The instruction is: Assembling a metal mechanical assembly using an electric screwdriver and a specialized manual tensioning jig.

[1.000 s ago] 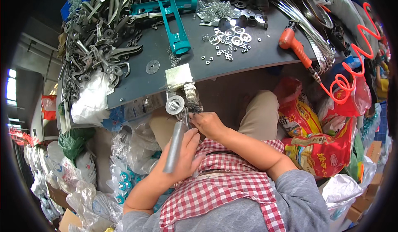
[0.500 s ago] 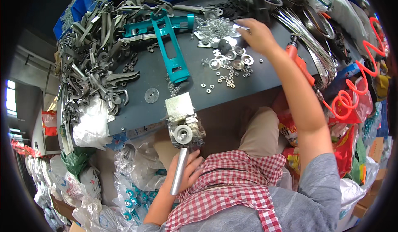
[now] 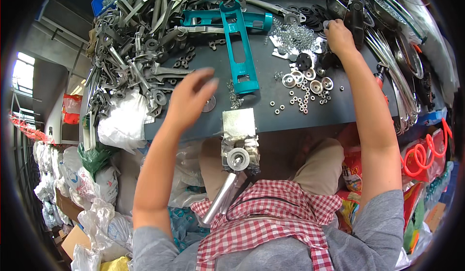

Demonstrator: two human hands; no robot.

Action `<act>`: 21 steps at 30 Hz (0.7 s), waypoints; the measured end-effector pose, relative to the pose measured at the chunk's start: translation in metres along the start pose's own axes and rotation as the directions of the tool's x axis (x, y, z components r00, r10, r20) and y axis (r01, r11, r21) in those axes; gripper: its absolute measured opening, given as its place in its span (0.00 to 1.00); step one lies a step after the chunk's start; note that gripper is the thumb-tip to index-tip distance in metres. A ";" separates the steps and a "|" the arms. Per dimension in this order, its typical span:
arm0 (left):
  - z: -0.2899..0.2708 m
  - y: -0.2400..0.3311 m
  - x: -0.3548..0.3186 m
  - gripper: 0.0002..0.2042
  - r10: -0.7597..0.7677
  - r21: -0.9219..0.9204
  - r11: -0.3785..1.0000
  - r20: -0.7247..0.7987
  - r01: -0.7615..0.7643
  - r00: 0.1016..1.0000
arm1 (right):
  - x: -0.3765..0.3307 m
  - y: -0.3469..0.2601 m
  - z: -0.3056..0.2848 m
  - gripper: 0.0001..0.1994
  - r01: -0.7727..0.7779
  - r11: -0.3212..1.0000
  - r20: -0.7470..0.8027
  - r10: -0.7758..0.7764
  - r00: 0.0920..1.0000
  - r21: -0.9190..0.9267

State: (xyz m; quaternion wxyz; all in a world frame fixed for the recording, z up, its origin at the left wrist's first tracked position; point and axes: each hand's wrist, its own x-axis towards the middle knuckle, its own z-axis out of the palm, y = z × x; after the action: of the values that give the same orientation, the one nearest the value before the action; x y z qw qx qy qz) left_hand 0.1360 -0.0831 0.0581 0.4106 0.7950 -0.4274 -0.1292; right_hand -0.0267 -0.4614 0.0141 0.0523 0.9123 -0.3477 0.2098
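Observation:
My left hand (image 3: 190, 96) hovers open over the dark workbench (image 3: 271, 116), fingers spread, next to a flat round washer (image 3: 209, 104) and the grey metal parts pile (image 3: 135, 53). Far across the bench, my right hand (image 3: 339, 36) rests at a cluster of black round parts (image 3: 310, 60); its fingers curl down and what they hold is hidden. A small vise-like fixture (image 3: 238, 147) with a round metal disc and a silver handle (image 3: 220, 198) stands at the bench's near edge, untouched. Two teal metal frames (image 3: 240, 48) lie in the middle.
Small nuts and cup-shaped metal pieces (image 3: 305, 89) are scattered right of centre. Long silver tools (image 3: 392, 77) and an orange coiled hose (image 3: 421, 154) lie at the right. Plastic bags (image 3: 116, 125) hang off the left edge. A red checked cloth (image 3: 271, 217) covers my lap.
My left hand let go of the silver handle and rose over the bench. My right hand reached further, to the far right of the bench.

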 end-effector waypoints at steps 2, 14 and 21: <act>0.022 0.000 0.051 0.21 -0.298 -0.294 0.899 0.132 0.324 0.945 | -0.011 -0.009 -0.026 0.12 0.006 0.999 -0.001 -0.006 1.000 0.043; 0.018 0.043 0.070 0.09 -0.032 -0.722 0.670 -0.260 -0.173 0.965 | -0.176 -0.096 -0.118 0.16 -0.724 -0.434 0.590 -0.421 0.689 0.536; -0.040 0.063 -0.058 0.12 0.153 -0.794 0.525 -0.268 -0.308 0.951 | -0.204 -0.145 -0.132 0.11 -0.654 0.024 0.613 -0.376 0.695 0.756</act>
State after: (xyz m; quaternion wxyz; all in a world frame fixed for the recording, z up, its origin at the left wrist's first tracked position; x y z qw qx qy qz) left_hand 0.0875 -0.0344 0.1226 0.7823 0.4524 -0.3823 -0.1928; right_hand -0.1141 -0.1956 0.0553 -0.7508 0.6316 -0.1908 0.0327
